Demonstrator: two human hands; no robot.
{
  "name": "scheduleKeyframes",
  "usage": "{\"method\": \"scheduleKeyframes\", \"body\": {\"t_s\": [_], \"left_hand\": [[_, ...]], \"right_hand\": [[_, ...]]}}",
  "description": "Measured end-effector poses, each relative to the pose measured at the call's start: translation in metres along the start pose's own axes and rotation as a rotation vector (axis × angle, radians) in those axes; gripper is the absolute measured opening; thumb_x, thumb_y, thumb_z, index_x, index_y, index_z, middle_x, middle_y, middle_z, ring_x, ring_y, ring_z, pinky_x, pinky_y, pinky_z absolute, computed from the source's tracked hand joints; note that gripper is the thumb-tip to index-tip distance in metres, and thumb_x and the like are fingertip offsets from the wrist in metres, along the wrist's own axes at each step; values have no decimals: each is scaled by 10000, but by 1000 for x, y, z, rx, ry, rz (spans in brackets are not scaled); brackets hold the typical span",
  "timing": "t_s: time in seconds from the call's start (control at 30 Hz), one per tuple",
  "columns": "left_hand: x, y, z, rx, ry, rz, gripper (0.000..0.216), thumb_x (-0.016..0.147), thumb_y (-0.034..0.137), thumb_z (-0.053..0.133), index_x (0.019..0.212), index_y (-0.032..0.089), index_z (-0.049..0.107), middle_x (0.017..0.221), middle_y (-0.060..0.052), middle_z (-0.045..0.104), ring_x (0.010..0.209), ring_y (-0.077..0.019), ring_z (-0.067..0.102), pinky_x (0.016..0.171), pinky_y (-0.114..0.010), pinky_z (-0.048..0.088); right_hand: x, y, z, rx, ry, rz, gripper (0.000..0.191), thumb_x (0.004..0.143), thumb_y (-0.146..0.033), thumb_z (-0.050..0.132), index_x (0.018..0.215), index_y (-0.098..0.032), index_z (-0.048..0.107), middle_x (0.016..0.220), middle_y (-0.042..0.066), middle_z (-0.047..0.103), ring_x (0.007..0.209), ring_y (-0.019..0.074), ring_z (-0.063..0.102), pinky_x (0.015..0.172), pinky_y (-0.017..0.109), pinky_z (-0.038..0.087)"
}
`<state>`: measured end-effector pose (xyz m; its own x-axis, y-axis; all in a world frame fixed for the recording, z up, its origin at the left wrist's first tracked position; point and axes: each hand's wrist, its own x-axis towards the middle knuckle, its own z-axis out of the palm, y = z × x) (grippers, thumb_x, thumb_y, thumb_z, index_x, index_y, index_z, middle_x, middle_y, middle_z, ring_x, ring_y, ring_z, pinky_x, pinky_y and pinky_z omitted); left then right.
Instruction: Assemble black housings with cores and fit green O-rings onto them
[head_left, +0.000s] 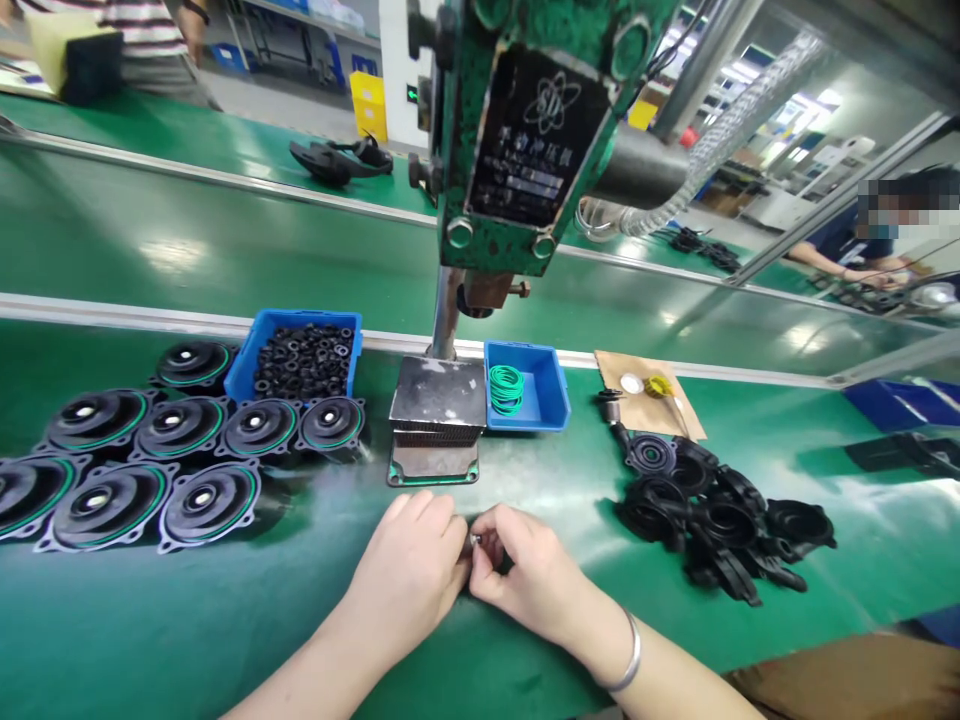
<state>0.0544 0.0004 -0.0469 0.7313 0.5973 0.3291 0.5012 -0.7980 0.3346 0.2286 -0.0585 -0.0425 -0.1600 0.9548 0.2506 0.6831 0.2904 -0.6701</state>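
Fingers [444, 522] of the left hand [412, 575] and of the right hand [529, 580] are curled in and pinched together on a small silvery part [475, 541]. The part sits between the two sets of fingertips, low over the green bench [225, 620] and near its front edge. Behind the hands rises a green press [525, 130], with its steel base block [439, 395] just beyond the knuckles. Rows of black round discs [150, 450] with green rims lie to the left of the block, and a heap of black housings [720, 525] lies to the right. A blue bin [241, 378] of black washers [304, 362] stands left of the press column. A smaller blue bin [544, 400] holding green rings [506, 388] is right against the block's right side. A brown card [652, 410] lies beyond the heap. A metal bangle [630, 655] circles the right wrist.
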Motion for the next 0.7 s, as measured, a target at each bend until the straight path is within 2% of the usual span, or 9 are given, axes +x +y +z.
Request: {"method": "scheduleKeyframes", "body": {"t_s": [0.1, 0.23, 0.33, 0.4, 0.5, 0.6, 0.7], "left_hand": [[-1, 2, 5, -55, -30, -39, 193, 855, 71, 619, 707, 175, 554, 761, -49, 491, 736, -238, 431, 648, -362, 335], [-3, 3, 6, -63, -42, -36, 200, 835, 25, 594, 708, 171, 545, 765, -50, 485, 746, -237, 433, 656, -357, 377], [-5, 3, 6, -81, -30, -50, 201, 837, 23, 581, 712, 172, 532, 764, -43, 471, 757, -236, 439, 658, -353, 385], [-4, 2, 5, -143, -24, -78, 213, 852, 43, 588, 705, 177, 513, 761, -30, 454, 757, -227, 444, 654, -340, 384], [-1, 0, 3, -329, -59, -159, 219, 922, 170, 613, 735, 179, 499, 811, -16, 450, 777, -204, 472, 671, -313, 402], [0, -3, 0, -483, -93, -240, 222, 969, 305, 595, 799, 189, 512, 875, -11, 441, 806, -193, 496, 704, -305, 432], [0, -5, -3, -527, -122, -275, 181, 971, 328, 597, 855, 203, 539, 895, -9, 435, 812, -197, 506, 716, -312, 446]], "right_hand": [[-3, 2, 4, 44, 15, 71, 137, 770, -102, 519, 864, -201, 522, 714, 1, 566, 622, 150, 560, 598, 259, 437], [-1, 10, 0, 210, 50, 262, 111, 732, -103, 514, 758, -210, 512, 692, 1, 540, 647, 154, 508, 646, 283, 402], [6, 13, -5, 335, 30, 361, 104, 730, -104, 514, 720, -207, 510, 636, -20, 523, 585, 126, 480, 582, 253, 379], [11, 13, -6, 473, -20, 432, 82, 755, -125, 495, 748, -204, 516, 614, -32, 542, 511, 103, 461, 505, 227, 362], [19, 15, -7, 680, -68, 515, 64, 822, -182, 464, 825, -192, 528, 647, -29, 582, 442, 79, 436, 430, 204, 349], [23, 20, -8, 814, -63, 545, 134, 894, -282, 529, 910, -162, 587, 667, -24, 597, 465, 74, 477, 466, 207, 400], [25, 24, -10, 888, -29, 541, 237, 910, -358, 619, 1001, -141, 644, 757, 16, 667, 571, 94, 589, 586, 235, 493]]}}
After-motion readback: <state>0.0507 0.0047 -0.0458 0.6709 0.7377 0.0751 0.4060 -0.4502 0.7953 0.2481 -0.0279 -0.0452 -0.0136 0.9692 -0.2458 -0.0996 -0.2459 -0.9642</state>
